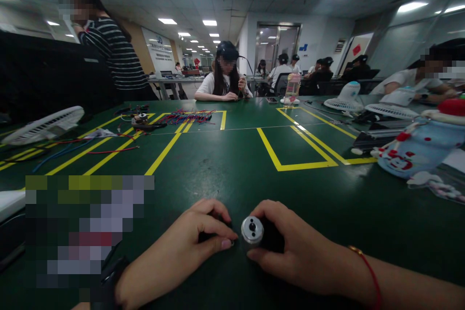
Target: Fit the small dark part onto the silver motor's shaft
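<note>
A silver metal cylinder (252,231) with a dark centre hole and small holes in its top face stands at the lower middle of the green table (225,164). My right hand (286,242) is wrapped round its right side, thumb in front and fingers behind. Just left of the cylinder is my left hand (207,232), its thumb and index finger close together with a tiny thing between or beside their tips, too small to name. The left hand does not visibly touch the cylinder.
Coloured wires (191,116) lie in a bundle beyond the yellow tape lines. A blue cup (417,147) and fans stand on the right; another fan (47,126) is at the left. Across the table sits a person (225,77); a bottle (292,89) is nearby.
</note>
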`<move>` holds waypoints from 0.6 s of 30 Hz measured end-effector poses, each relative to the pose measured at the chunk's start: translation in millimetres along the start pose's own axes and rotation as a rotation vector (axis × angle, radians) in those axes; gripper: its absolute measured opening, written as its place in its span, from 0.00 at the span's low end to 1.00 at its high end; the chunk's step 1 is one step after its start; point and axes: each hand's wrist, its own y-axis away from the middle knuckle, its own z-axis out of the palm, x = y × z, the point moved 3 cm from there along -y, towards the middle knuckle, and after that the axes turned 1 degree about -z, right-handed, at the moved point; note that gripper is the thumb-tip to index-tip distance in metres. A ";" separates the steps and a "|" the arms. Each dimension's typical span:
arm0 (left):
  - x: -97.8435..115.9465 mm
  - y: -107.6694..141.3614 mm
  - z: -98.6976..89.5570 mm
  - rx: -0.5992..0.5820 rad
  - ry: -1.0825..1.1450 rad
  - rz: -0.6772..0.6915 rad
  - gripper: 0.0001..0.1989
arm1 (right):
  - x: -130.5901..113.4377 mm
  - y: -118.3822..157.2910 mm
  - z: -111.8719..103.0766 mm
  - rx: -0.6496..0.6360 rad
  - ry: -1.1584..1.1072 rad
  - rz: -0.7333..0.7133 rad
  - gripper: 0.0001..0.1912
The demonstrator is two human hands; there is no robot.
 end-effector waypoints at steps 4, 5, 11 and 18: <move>-1.7 1.2 -5.4 0.081 0.091 -0.010 0.12 | 0.3 0.4 0.0 -0.001 0.012 -0.001 0.15; -3.8 1.4 -7.7 0.138 0.120 -0.033 0.12 | 0.1 0.5 -0.2 -0.003 0.016 0.001 0.15; -27.3 2.7 -13.3 0.357 0.339 -0.266 0.12 | -1.4 0.4 -0.7 -0.010 0.002 0.006 0.15; -19.6 0.8 -11.5 0.249 0.257 -0.146 0.10 | -0.2 1.5 0.1 0.008 -0.014 -0.021 0.15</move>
